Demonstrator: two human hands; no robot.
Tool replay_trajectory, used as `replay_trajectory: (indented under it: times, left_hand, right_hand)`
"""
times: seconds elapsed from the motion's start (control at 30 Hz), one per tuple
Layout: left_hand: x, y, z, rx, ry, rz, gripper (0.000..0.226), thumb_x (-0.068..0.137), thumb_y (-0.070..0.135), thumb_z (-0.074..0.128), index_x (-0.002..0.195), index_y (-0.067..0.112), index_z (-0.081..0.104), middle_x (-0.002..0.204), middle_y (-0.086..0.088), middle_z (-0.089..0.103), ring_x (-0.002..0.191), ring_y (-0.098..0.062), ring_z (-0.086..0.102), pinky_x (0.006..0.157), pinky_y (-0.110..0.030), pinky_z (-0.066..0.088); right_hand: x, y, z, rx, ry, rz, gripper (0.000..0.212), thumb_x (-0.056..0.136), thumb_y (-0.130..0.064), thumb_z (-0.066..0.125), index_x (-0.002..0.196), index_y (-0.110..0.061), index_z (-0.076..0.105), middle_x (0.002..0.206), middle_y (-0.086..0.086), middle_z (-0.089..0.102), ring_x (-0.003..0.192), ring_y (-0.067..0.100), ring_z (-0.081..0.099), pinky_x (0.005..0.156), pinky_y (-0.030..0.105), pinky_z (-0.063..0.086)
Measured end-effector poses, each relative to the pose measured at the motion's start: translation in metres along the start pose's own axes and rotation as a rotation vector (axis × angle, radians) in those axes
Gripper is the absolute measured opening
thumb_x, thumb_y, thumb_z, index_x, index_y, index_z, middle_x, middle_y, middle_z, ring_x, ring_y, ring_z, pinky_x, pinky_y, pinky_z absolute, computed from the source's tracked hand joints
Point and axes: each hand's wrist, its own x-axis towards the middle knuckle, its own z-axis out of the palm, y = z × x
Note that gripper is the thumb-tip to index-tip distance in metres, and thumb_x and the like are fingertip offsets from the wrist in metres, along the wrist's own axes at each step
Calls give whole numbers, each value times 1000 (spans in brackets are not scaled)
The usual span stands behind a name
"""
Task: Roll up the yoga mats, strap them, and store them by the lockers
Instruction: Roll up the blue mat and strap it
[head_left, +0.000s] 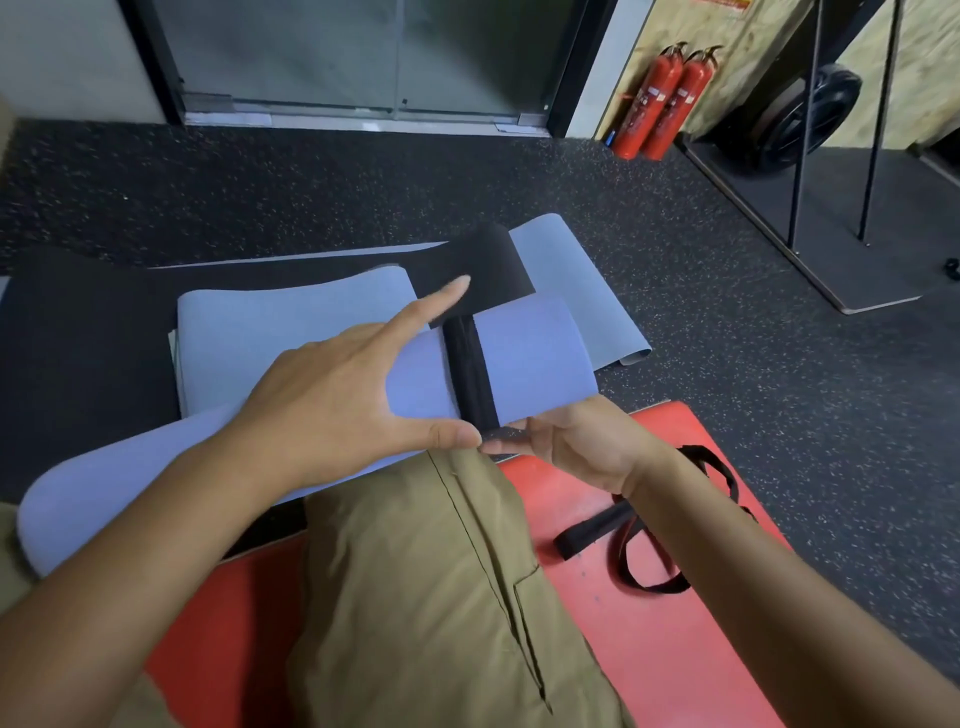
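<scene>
Pinching black fabric strap (470, 371) w/ right hand (582, 447); left hand (332, 395), fingers spread, steadies soft, springy rolled lavender foam yoga mat (524, 358) beside that grip.

The left hand (337, 395) lay spread and open, palm down, its index finger stretched forward and up and its thumb pointing right toward the other hand. The right hand (576, 447) sat just beside it, palm turned up and leftward, its fingers curled and pinching at their tips. Both bare forearms reached in from the lower corners, and a knee in khaki trousers rose between them.
</scene>
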Motion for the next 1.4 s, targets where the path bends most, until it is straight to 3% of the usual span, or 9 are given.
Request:
replay_trajectory:
  times: [0.13,0.33,0.57,0.67,0.83,0.93,1.03,1.2,1.4]
  left_hand:
    - [-5,1,2,78,4,120,94,67,99,45,140,78,-10,139,26,43,123,-12,50,88,-40,48]
    - [-8,-2,3,18,33,112,92,61,99,51,141,69,17,142,33,40,128,-6,47,92,-40,46]
    - [-15,-7,2,58,95,67,91,53,104,44,128,54,32,141,32,48,116,-13,59,84,-41,46]
    - [-16,-6,0,76,114,36,88,57,103,46,124,48,36,126,31,52,107,-15,59,77,-37,39]
    - [-20,-2,-1,76,138,-19,69,67,86,61,113,40,37,100,29,49,86,-14,50,71,-36,35]
    - [-21,3,1,85,135,-36,67,70,78,66,110,36,34,88,29,43,83,-15,49,68,-36,35]
    - [-23,7,3,113,139,-32,68,72,74,69,112,34,32,85,26,40,82,-17,49,67,-37,36]
    - [-31,-4,-8,75,68,-17,71,75,76,67,126,44,29,114,23,50,100,-17,57,72,-36,40]
    - [-52,-38,-31,74,-87,-110,110,62,84,71,142,69,-2,153,24,38,133,-15,49,91,-37,44]
  right_hand:
    - [4,4,1,-56,-62,3,39,104,-10,48,142,-4,50,141,43,40,130,64,38,110,66,42]
    - [3,2,5,-68,-119,14,40,92,-8,57,132,-1,60,122,22,64,112,32,62,106,55,50]
    - [-13,-7,-10,4,-74,-79,60,86,4,64,143,-13,54,123,14,64,113,32,61,103,46,51]
    - [-26,-18,-18,-13,-104,-118,82,84,5,69,155,-25,40,139,6,60,128,34,57,111,52,45]
    - [-39,-36,-19,-88,-135,-93,108,74,-37,91,159,-40,25,156,8,47,139,34,51,111,49,46]
    - [-38,-45,-5,-211,-52,-91,94,81,-53,81,157,-45,27,141,-8,59,131,19,59,110,45,48]
    - [-30,-49,8,-321,56,-76,78,84,-48,80,150,-45,39,131,-10,65,122,12,65,111,46,46]
    - [-24,-53,16,-301,87,-135,66,84,-39,82,142,-35,52,130,1,69,122,21,66,107,47,49]
    - [-18,-68,21,-367,138,-229,71,81,-47,81,144,-39,50,137,-5,64,122,12,65,105,37,49]
